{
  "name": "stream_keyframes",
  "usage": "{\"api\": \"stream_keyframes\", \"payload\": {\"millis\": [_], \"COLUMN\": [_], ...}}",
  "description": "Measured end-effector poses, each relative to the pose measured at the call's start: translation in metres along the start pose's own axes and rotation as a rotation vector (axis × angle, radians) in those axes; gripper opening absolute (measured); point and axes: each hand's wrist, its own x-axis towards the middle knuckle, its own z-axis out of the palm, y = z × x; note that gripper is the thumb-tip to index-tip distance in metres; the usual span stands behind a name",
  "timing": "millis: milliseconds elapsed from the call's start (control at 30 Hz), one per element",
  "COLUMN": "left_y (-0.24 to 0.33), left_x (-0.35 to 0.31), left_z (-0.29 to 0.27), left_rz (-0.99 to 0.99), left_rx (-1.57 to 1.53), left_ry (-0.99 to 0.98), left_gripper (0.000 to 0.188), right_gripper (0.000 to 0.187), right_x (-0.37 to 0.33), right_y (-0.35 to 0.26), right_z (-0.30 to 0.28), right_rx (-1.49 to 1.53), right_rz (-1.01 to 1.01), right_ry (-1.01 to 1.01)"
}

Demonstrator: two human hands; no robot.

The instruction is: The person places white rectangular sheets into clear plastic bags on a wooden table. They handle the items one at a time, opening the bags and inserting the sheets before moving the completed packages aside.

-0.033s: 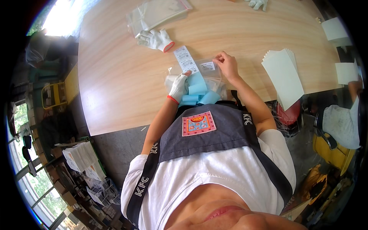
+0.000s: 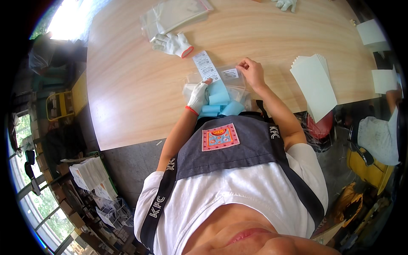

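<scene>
My left hand (image 2: pixel 198 97), in a white work glove with bare fingertips, grips a strip of white printed labels (image 2: pixel 205 63) near its lower end. Pale blue backing paper (image 2: pixel 218 91) runs on from the strip and curls in loops close to my apron. Bare and pinched, my right hand (image 2: pixel 251 71) is at the upper right corner of a clear plastic bag (image 2: pixel 193 77); what its fingertips hold, if anything, is too small to make out. A white label (image 2: pixel 230 74) lies on the bag just left of those fingertips. The bag's lower part is partly covered by the blue paper.
Beyond the strip lies a white glove with a red cuff (image 2: pixel 172 43), beside a stack of clear bags (image 2: pixel 176 16). A fan of white cards (image 2: pixel 313 83) rests at right, overhanging the table (image 2: pixel 127 89). Another glove (image 2: pixel 284 4) is at the far edge.
</scene>
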Motion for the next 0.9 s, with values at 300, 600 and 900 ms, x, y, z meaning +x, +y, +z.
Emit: {"api": "stream_keyframes", "payload": {"millis": [300, 600, 900], "left_y": [0.019, 0.014, -0.012], "left_x": [-0.032, -0.014, 0.012], "left_z": [0.023, 0.017, -0.015], "left_rz": [0.135, 0.2, 0.258], "left_rx": [-0.117, 0.064, 0.199], "left_ry": [-0.025, -0.101, -0.132], "left_gripper": [0.024, 0.023, 0.027], "right_gripper": [0.01, 0.013, 0.019], "right_x": [-0.012, -0.041, -0.022], "right_y": [0.012, 0.003, -0.026], "right_z": [-0.01, -0.008, 0.038], "right_rx": [0.082, 0.107, 0.283], "right_rz": [-0.144, -0.308, -0.098], "right_ry": [-0.06, -0.67, -0.249]}}
